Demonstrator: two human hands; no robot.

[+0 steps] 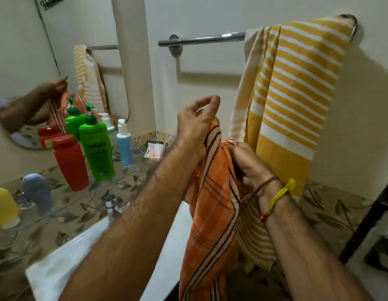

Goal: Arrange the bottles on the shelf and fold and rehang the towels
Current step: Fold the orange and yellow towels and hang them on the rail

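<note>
Glass shelf [58, 205] at far left carries, left to right: yellow cap [4, 205], grey-blue container [37, 192], red bottle [70, 162], green pump bottle [96, 148], blue-and-white pump bottle [124, 144], small packet [155, 149]. All bottles upright, near one another, not touching. Mirror [25, 61] behind them.

Centre: my left hand [195, 131] holds the top edge of the orange striped towel [212, 213] against the palm; thumb and index finger raised and curled above the cloth. Towel hangs down between both forearms.

My right hand [246, 164], thread bands at the wrist, grips the same towel just beside the left, fingers curled into the fabric.

Right: yellow striped towel [297, 94] draped over the right end of the towel bar [201, 39]; the bar's left part is bare.
</note>
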